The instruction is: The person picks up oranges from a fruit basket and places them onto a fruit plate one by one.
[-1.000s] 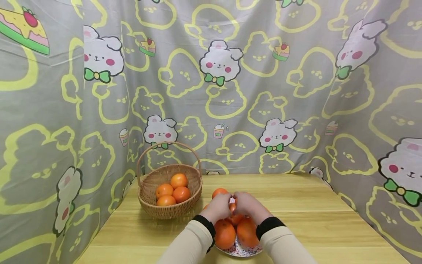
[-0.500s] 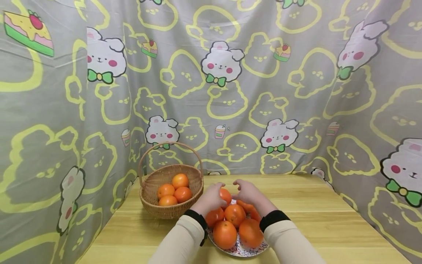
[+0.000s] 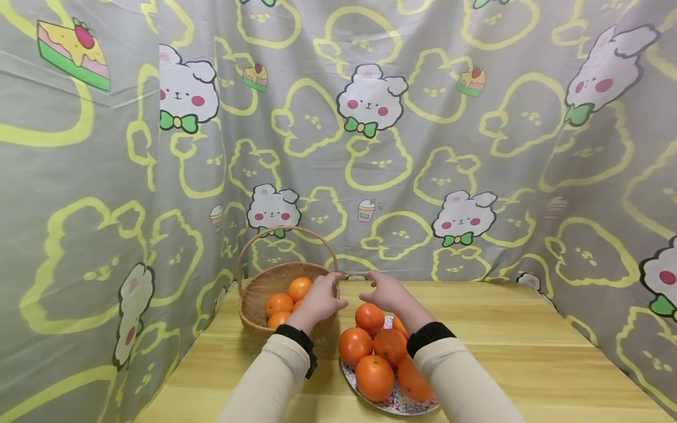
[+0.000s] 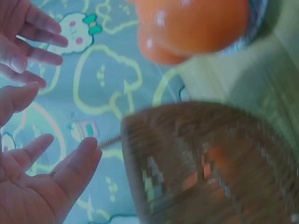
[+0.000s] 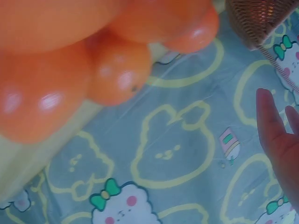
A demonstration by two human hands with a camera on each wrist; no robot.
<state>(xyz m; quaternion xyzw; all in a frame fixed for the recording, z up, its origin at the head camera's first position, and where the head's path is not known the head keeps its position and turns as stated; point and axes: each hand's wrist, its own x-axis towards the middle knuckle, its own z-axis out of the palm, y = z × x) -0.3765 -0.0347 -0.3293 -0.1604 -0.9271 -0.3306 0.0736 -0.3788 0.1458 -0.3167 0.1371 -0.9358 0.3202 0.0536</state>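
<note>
Both hands hold nothing and are apart from each other. My left hand (image 3: 318, 301) is raised at the right side of the wicker basket (image 3: 248, 294), overlapping its rim and one of the oranges (image 3: 278, 304) inside. Its fingers reach forward, with the thumb apart, as the left wrist view also shows of the left hand (image 4: 51, 186). Just beyond the patterned plate (image 3: 388, 405), my right hand (image 3: 394, 294) has its fingers pointing left and loosely bent. Several oranges (image 3: 374, 378) sit on the plate, partly hidden by the right forearm.
The basket's tall arched handle (image 3: 285, 228) stands at the back left. The plate lies at the front of the wooden table (image 3: 529, 352), right of the basket. A patterned curtain (image 3: 423, 147) hangs close behind the table and along both sides.
My hands were close together over the plate; they have drawn apart and moved forward. The left hand has shifted left to the basket, uncovering the oranges on the plate. The head view has turned slightly left.
</note>
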